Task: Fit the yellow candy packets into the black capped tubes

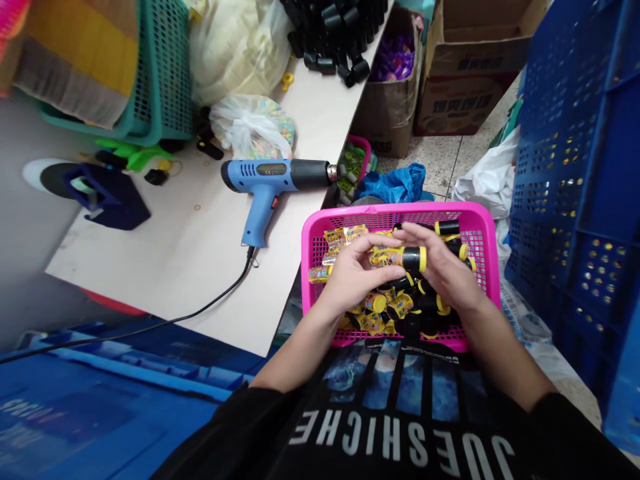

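Observation:
My left hand (353,270) grips a small black bottle (413,259) with a yellow end and a yellow printed sleeve around its other part. It lies sideways above the pink basket (493,267), pinched between thumb and fingers. Beside the bottle's yellow end is my right hand (447,270), its fingers stretched out; whether its palm touches the bottle I cannot tell. Under both hands the basket holds many similar black bottles with yellow ends and several yellow printed sleeves (373,323).
On the white table (200,260) to the left lies a blue heat gun (270,187), nozzle towards the basket, cord trailing left. A tape dispenser (113,197), tied bag (255,127) and green basket (170,73) stand behind. Blue crates (560,173) rise at right, cardboard boxes (455,87) beyond.

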`<state>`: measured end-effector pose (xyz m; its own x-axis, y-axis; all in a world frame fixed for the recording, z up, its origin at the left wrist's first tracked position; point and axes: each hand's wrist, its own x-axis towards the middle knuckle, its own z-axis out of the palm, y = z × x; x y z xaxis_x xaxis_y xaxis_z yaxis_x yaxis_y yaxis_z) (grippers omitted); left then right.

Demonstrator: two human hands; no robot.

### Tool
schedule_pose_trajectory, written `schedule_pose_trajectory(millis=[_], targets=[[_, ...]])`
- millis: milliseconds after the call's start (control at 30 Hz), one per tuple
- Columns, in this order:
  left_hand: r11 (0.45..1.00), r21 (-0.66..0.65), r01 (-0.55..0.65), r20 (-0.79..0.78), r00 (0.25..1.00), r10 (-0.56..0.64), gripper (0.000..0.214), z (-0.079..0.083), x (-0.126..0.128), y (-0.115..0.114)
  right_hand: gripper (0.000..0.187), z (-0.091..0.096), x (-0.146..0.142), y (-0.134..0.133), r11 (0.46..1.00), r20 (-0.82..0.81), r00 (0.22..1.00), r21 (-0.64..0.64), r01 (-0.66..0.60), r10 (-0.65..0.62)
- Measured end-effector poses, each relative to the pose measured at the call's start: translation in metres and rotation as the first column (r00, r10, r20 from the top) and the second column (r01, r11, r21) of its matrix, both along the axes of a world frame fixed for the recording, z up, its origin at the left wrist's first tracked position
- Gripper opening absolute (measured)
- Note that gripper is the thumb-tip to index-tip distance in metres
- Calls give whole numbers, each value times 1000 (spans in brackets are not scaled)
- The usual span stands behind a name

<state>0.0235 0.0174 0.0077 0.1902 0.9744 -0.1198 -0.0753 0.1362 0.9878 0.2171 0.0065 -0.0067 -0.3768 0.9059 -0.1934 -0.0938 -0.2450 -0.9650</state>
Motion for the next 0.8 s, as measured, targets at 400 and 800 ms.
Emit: schedule_pose_trajectory(millis=[400, 800], targets=[[995, -36, 94, 12, 996, -93, 38, 7, 14, -8, 66, -13, -5, 9, 997, -93, 995, -64, -44, 38], [918, 46, 395, -718, 651, -245, 35, 4, -73, 25, 26, -5, -25, 21, 847, 890, 437, 131, -516, 129]])
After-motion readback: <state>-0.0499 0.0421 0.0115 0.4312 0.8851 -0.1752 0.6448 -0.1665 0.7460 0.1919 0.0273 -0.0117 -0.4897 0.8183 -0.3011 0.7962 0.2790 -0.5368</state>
